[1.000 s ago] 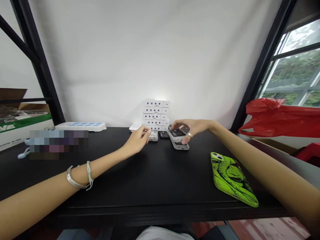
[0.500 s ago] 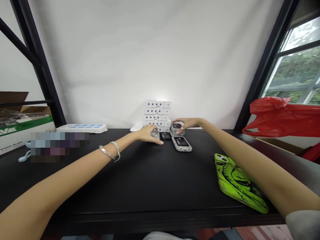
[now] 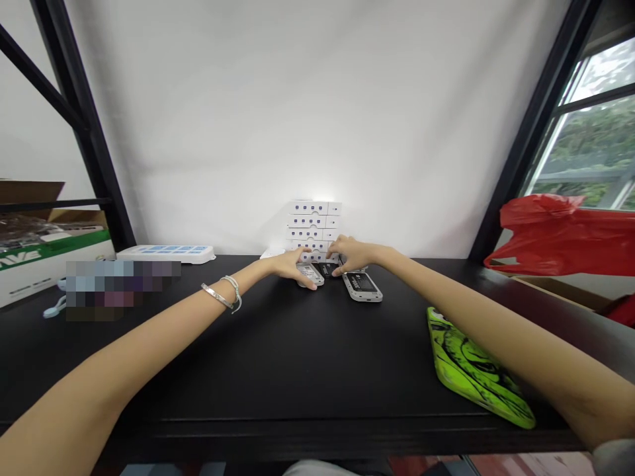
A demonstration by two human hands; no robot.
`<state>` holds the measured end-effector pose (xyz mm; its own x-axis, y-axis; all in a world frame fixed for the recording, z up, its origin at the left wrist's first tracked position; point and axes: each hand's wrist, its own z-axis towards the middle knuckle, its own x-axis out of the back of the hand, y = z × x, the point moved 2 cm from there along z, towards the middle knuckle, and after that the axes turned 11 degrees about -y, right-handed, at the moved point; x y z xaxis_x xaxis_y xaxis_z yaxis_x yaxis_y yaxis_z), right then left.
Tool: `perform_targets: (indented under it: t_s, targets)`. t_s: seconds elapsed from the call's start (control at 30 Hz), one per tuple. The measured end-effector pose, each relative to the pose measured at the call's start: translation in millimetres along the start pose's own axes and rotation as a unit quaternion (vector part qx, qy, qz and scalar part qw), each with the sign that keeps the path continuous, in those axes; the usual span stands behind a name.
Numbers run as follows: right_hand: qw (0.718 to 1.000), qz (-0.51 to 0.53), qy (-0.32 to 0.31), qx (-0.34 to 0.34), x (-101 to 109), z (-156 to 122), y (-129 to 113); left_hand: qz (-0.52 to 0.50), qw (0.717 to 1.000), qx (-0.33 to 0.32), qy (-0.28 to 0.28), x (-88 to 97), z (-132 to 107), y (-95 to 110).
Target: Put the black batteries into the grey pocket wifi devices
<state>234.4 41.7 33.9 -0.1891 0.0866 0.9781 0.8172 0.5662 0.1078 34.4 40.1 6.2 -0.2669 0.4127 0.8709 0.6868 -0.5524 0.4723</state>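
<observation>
Grey handset (image 3: 309, 274) under my left hand (image 3: 290, 264) and black handset (image 3: 327, 269) under my right hand (image 3: 354, 254), both just in front of the white box stack (image 3: 313, 228), grip unclear; they look light, stiff and slippery, best taken by their edges.

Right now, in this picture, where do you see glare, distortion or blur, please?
In the head view, the window is overexposed at its top, the black shelf post leans inward from wide-angle distortion, the white box stack has a bright glow behind its top, and a pixelated patch hides something on the black table.
</observation>
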Motion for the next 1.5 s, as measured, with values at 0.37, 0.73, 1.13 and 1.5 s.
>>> perform_targets:
  t_s: [0.37, 0.73, 1.13, 1.5]
  targets:
    - [0.999, -0.006, -0.05, -0.011, -7.9, 14.1, -9.6, -0.04, 0.987, -0.151, -0.028, -46.1, -82.6, 52.5]
    - [0.992, 0.085, -0.09, -0.023, -7.4, 13.1, 0.6, -0.029, 0.991, -0.128, -0.034, -52.0, -81.2, 48.0]
    - [0.998, 0.057, 0.037, 0.018, 1.3, 2.0, -19.7, -0.093, 0.985, -0.143, 0.007, -59.6, -80.8, 41.3]
    - [0.976, 0.108, 0.082, 0.171, -9.4, -51.6, -83.0, -0.133, 0.981, -0.122, 0.067, -61.8, -79.6, 40.0]
